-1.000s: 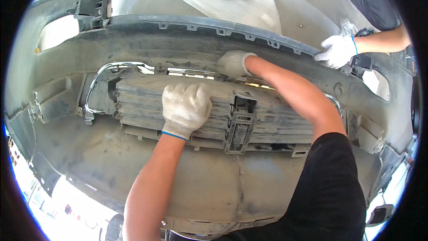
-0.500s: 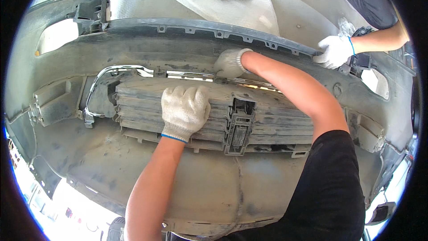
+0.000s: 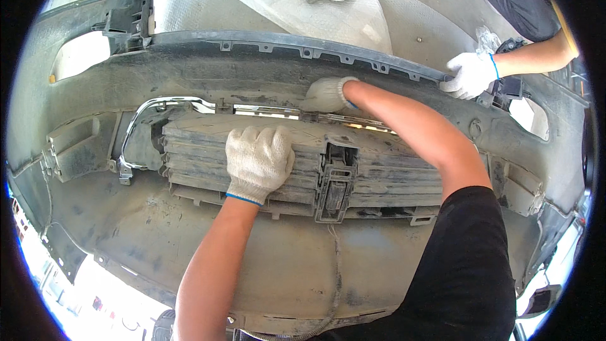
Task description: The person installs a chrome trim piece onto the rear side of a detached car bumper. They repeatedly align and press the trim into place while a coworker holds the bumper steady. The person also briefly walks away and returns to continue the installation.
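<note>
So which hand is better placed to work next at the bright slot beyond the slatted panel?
The right hand, it seems: it sits beside the bright slot, while the left hand is curled over the slatted panel, lower in view.

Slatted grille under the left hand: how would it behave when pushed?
The slatted grille is probably fairly stiff, given its stacked slats and central frame. Its dusty surface might slide slightly under the gloved left hand.
</note>
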